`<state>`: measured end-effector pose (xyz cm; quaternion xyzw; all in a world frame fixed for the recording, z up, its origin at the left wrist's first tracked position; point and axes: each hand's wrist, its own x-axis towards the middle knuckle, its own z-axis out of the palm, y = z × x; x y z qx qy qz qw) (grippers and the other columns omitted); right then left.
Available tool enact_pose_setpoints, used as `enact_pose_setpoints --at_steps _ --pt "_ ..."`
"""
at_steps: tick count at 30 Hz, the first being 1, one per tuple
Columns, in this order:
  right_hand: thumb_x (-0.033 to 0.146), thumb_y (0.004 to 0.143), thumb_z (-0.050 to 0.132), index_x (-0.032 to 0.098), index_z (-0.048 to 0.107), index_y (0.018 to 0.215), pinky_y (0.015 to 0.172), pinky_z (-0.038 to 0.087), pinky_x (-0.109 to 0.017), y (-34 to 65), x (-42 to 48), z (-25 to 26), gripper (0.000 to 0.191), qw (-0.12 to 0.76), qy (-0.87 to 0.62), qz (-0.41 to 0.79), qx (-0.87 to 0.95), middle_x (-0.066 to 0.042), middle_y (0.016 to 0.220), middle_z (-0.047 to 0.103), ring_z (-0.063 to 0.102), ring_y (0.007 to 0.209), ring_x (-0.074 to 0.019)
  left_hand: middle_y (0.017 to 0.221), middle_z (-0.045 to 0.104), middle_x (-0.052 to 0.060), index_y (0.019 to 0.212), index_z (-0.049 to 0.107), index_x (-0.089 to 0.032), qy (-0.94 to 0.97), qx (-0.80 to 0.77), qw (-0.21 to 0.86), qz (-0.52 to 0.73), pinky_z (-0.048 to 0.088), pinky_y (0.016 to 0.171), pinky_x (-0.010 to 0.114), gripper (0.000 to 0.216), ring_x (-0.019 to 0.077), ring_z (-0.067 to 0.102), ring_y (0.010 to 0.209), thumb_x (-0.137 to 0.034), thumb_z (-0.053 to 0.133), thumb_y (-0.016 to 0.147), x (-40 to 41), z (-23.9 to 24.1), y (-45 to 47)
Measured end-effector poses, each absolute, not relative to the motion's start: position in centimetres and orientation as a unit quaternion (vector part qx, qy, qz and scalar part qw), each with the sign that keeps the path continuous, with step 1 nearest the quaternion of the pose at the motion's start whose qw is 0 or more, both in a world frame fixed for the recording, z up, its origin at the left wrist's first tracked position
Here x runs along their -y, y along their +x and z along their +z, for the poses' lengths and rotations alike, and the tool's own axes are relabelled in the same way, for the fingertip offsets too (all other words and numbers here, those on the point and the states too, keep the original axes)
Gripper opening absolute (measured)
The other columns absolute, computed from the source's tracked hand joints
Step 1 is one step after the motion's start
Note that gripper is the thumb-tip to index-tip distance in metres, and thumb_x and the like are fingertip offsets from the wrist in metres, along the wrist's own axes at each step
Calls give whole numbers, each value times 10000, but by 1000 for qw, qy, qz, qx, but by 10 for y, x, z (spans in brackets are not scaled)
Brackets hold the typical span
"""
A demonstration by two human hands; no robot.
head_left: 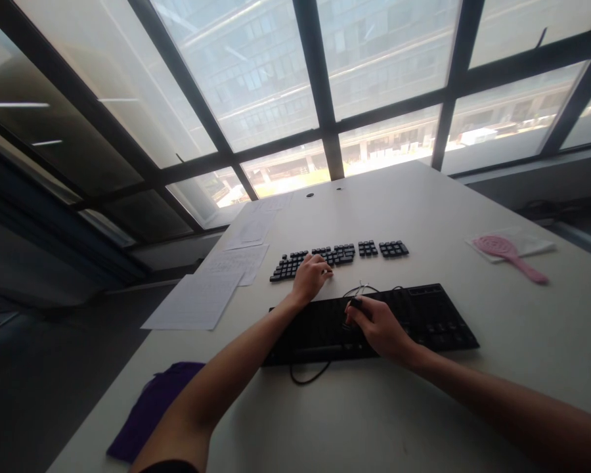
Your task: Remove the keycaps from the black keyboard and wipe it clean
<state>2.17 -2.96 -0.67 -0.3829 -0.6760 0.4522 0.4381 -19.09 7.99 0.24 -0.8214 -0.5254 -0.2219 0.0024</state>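
A black keyboard base (pixel 423 322) with its keycaps off lies on the white table (pixel 423 407). Behind it, rows of loose black keycaps (pixel 345 253) are laid out. My left hand (pixel 311 276) reaches onto the left part of those keycaps with fingers curled over them; whether it holds one is hidden. My right hand (pixel 381 325) rests on the keyboard's middle, pinched on a small wire keycap puller (pixel 358 292).
Paper sheets (pixel 201 295) lie at the table's left edge. A pink hairbrush (pixel 507 256) lies on a white sheet at the right. A purple cloth (pixel 152 407) sits at the near left corner. A black cable loops in front of the keyboard. Windows stand behind the table.
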Motion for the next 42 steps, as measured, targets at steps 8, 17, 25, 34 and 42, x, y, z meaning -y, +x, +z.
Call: enact_pose_setpoints --at_steps 8,17,25,34,42 --pt "341 953 531 177 616 745 651 443 -277 21 30 -7 279 437 -381 454 676 -34 721 658 588 679 -175 1015 624 66 849 752 -207 -804 548 29 -230 458 934 404 44 257 507 1020 -204 742 806 -85 3 -195" --pt "326 937 542 174 586 723 622 417 -276 31 25 8 266 461 -401 424 669 -17 683 610 557 658 -170 1011 637 59 942 721 -203 -790 544 7 -283 441 963 398 96 234 553 1010 -203 667 863 -43 25 -188" --pt "251 919 543 168 622 757 636 425 -289 36 22 8 198 391 -343 419 744 -29 721 659 566 680 -181 908 663 47 926 697 -200 -811 479 -177 -285 471 851 337 145 197 585 900 -137 573 885 47 15 -153" --pt "209 932 540 186 574 748 639 401 -281 39 30 8 189 325 -318 333 826 -23 743 615 528 682 -170 872 654 44 831 665 -188 -811 464 -192 -299 463 814 318 115 192 557 875 -142 572 879 53 5 -153" --pt "142 952 478 191 590 824 650 379 -310 42 48 -5 176 315 -294 175 885 -57 785 597 511 718 -195 860 627 29 836 643 -191 -857 410 -199 -240 457 789 307 74 184 540 834 -148 631 777 57 14 -152"
